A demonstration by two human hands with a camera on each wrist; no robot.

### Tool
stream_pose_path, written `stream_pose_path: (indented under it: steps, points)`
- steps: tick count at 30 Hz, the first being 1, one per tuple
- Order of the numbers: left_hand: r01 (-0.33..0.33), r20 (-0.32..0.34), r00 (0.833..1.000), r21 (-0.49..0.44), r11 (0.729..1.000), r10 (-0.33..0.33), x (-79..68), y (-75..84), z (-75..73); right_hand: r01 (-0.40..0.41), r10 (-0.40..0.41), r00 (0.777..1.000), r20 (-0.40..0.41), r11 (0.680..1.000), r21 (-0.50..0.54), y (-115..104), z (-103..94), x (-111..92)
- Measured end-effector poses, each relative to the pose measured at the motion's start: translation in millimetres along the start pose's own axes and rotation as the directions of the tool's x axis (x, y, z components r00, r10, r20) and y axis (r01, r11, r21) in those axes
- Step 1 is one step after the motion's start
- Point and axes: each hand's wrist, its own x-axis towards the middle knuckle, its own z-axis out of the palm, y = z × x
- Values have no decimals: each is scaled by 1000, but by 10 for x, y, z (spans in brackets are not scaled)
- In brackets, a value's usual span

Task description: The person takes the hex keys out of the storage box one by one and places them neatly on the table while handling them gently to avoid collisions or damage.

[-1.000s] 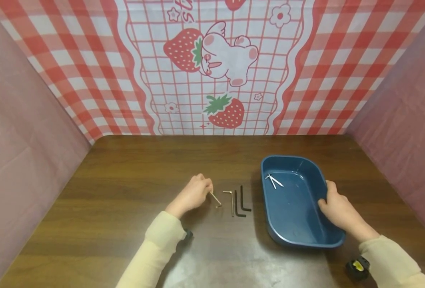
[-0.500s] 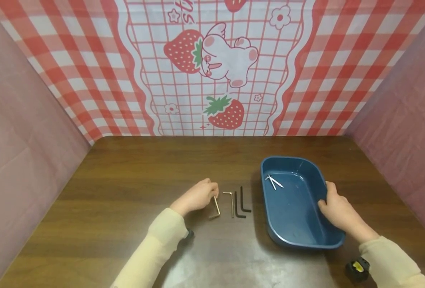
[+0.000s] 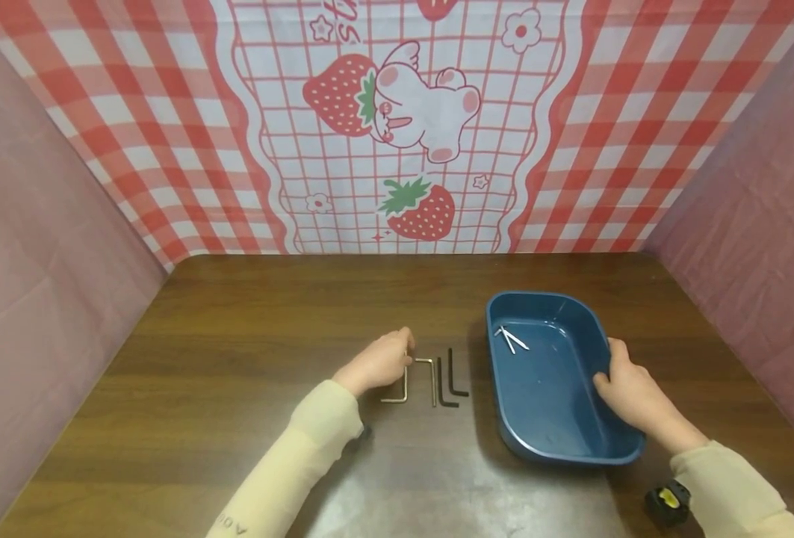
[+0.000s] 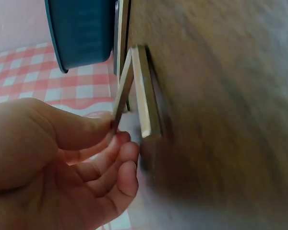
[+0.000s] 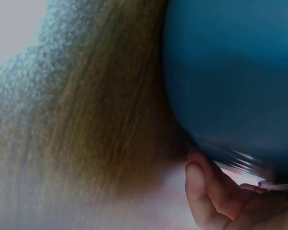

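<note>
My left hand [image 3: 378, 363] pinches one end of a brass-coloured hex key [image 3: 405, 387] between thumb and fingers. In the left wrist view the bend of this hex key [image 4: 140, 81] points away from the hand, low over the wood. Just to its right lies a second brass-coloured hex key [image 3: 433, 385], then a black hex key [image 3: 441, 382] and another black hex key [image 3: 451, 373], roughly parallel. My right hand [image 3: 639, 392] grips the right wall of a blue tray [image 3: 551, 403], thumb over the rim. In the right wrist view its fingers [image 5: 196, 179] touch the tray's outside.
A few silver nails [image 3: 514, 341] lie inside the tray near its far left corner. The brown wooden table [image 3: 235, 336] ends at a checked strawberry cloth [image 3: 235, 187] at the back. Pink cloth [image 3: 47, 224] hangs on both sides.
The left hand has moved right with the brass-coloured hex key and turned it, so its long arm now runs beside the other keys, short arm pointing left. Right hand and tray stay put.
</note>
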Motion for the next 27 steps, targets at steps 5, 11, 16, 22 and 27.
stream_pose_path:
  steps: [5, 11, 16, 22, 27]
  points:
    - [23, 30, 999, 20, 1000, -23, 9, 45, 2, 10, -10, 1000, -11, 1000, -5, 1, 4, 0]
    - [11, 26, 1000, 58, 998, -12, 22, 70, 2, 3, -3, 1000, -2, 1000, 4, 0, 3, -4]
    - [25, 18, 999, 69, 997, -26, 27, 79, 1, -8, 7, 1000, 8, 1000, 11, -3, 1, -7]
    - [43, 15, 999, 58, 997, -44, 28, 86, 2, -6, 6, 1000, 0, 1000, 5, -4, 4, -7]
    - [50, 17, 999, 51, 997, -51, 26, 84, 2, -15, 15, 1000, 11, 1000, 14, -7, 5, -7]
